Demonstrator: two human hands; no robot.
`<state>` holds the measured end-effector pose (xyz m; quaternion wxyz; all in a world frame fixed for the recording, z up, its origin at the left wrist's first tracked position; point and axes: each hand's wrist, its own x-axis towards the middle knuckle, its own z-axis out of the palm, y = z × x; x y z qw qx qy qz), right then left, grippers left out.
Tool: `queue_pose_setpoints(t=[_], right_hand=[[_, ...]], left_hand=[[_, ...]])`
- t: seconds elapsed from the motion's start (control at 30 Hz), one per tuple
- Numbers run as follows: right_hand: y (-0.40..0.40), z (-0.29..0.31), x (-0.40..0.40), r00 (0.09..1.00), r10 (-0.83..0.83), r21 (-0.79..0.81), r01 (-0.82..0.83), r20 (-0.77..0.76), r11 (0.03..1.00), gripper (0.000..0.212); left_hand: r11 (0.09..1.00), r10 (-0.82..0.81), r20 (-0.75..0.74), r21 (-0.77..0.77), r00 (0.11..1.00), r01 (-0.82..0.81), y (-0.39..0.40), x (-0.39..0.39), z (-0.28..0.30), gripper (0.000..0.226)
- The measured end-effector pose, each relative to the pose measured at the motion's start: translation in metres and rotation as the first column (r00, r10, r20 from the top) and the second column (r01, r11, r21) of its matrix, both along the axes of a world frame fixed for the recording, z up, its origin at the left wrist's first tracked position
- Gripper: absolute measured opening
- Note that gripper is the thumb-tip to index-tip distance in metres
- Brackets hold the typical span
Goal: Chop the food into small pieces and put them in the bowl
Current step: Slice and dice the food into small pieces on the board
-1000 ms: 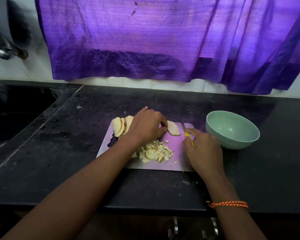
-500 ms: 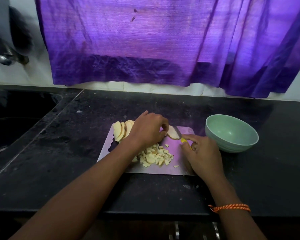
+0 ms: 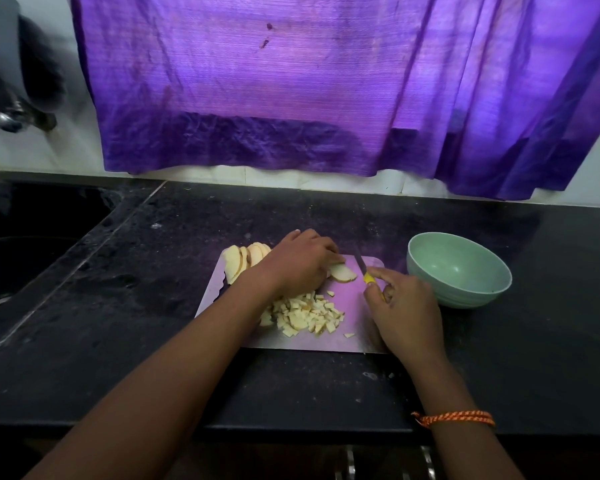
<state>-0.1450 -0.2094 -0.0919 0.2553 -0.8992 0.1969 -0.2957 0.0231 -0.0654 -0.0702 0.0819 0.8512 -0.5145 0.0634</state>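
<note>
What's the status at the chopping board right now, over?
Left hand pinning a slice on the board; right hand gripping the knife beside it. Chopped pile waiting, bowl empty. Nothing blocking.

A purple curtain point(image 3: 291, 81) hangs over the white wall point(image 3: 42, 157) behind the black speckled surface point(image 3: 534, 358). A dark sink basin point(image 3: 32, 244) is sunk into the far left, with a blurred metal tap point(image 3: 9, 116) above it. An orange braided wristband point(image 3: 454, 418) circles one wrist.
</note>
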Motion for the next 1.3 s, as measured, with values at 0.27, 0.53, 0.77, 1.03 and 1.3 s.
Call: queue_pose_setpoints(t=[0.27,0.53,0.77,1.03,1.3], right_hand=[[0.003,0.002,-0.002,0.998,-0.014,-0.082,0.010,-0.053,0.997,0.038],[0.005,0.002,-0.003,0.987,-0.052,-0.181,0.024,-0.153,0.983,0.045],[0.012,0.004,-0.005,0.975,-0.039,-0.238,-0.014,-0.218,0.971,0.043],[0.013,0.006,-0.007,0.969,-0.068,-0.225,0.014,-0.236,0.974,0.039],[0.020,0.014,-0.011,0.970,-0.035,-0.232,-0.023,-0.242,0.972,0.035]], left_hand=[[0.957,0.255,0.141,-0.176,0.956,-0.230,-0.004,-0.012,-0.009,0.044],[0.945,0.275,0.091,-0.209,0.957,-0.251,-0.007,-0.010,-0.011,0.045],[0.931,0.291,0.047,-0.244,0.956,-0.271,-0.010,-0.010,-0.012,0.042],[0.927,0.301,0.026,-0.243,0.953,-0.286,-0.009,-0.010,-0.011,0.043],[0.951,0.261,0.010,-0.173,0.965,-0.255,-0.009,-0.014,-0.009,0.047]])
